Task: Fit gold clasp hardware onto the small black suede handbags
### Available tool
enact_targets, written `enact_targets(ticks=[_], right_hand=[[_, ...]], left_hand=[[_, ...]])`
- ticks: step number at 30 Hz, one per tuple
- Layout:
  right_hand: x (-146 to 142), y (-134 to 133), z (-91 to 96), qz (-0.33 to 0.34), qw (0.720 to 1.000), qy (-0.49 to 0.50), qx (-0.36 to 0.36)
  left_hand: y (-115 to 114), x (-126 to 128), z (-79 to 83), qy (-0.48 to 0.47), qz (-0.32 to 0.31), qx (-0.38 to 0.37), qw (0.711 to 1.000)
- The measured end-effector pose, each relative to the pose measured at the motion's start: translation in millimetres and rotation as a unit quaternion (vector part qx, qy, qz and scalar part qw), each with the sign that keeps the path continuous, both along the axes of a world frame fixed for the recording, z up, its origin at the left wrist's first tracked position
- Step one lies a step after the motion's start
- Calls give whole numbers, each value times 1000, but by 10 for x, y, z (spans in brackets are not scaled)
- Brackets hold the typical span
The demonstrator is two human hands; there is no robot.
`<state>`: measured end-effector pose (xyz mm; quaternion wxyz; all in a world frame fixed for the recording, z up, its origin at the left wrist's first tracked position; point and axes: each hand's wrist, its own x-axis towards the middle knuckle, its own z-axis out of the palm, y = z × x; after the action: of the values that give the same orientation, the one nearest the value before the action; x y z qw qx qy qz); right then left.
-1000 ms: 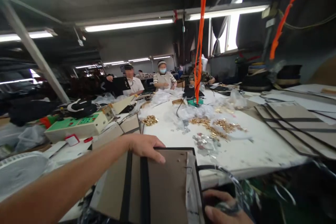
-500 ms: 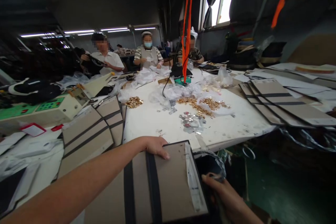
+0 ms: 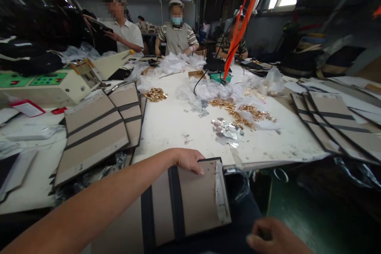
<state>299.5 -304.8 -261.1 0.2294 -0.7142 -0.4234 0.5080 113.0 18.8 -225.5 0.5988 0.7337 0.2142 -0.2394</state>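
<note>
- Left hand [image 3: 190,160] is pinching the far edge of a taupe panel [image 3: 195,202], thumb on the face, other fingers mostly out of sight behind.
- That panel's sitting just in front of the near edge of the white bench [image 3: 169,127]. Two black bands cross it, plus a whitish strip [image 3: 220,196] at its right end.
- Right hand [image 3: 270,232] is apart from the panel, low in front of the bench's near edge, fingers kinda curled in. Blurry, so can't tell if anything's in there.
- More banded ones: a left bunch [image 3: 95,131] on the bench's left side, a right bunch [image 3: 333,107] on its right.
- Middle of the bench: silvery bits [image 3: 228,131], gold-coloured pieces [image 3: 258,112] just beyond, a smaller gold pile [image 3: 156,95] further left.
- Machine with green panels [image 3: 59,87] toward the bench's far left, orange strips [image 3: 236,39] dangling over its far half.
- Three co-workers at the bench's far end: white shirt [image 3: 127,35], striped sleeves [image 3: 193,39], camo top [image 3: 222,43].
</note>
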Motion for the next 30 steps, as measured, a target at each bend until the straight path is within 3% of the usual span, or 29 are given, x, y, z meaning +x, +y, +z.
enact_targets(ticks=[4, 6, 8, 11, 14, 19, 23, 26, 30], right_hand=[[-12, 453, 359, -35, 973, -148, 175], [-63, 762, 386, -37, 943, -192, 271], [-107, 990, 345, -15, 925, -212, 315], [-149, 1093, 258, 5, 916, -217, 337], [-178, 1009, 215, 10, 902, -205, 381], [-218, 944, 244, 3, 894, -175, 412], [-220, 1050, 286, -5, 890, -181, 419], [-200, 1146, 249, -3, 890, -196, 411], [-168, 1298, 76, -8, 903, -220, 369]], left_hand=[[-63, -9, 141, -38, -23, 59, 997], [-111, -35, 239, -59, -37, 74, 995], [-162, -81, 328, -92, -52, 92, 990], [-244, -169, 414, -115, -61, 141, 981], [-326, -245, 466, -114, -63, 158, 979], [-399, -295, 572, -140, -53, 152, 977], [-400, -269, 634, -132, -41, 202, 969], [-365, -227, 584, -149, -43, 265, 952], [-230, -146, 356, -148, -36, 301, 941]])
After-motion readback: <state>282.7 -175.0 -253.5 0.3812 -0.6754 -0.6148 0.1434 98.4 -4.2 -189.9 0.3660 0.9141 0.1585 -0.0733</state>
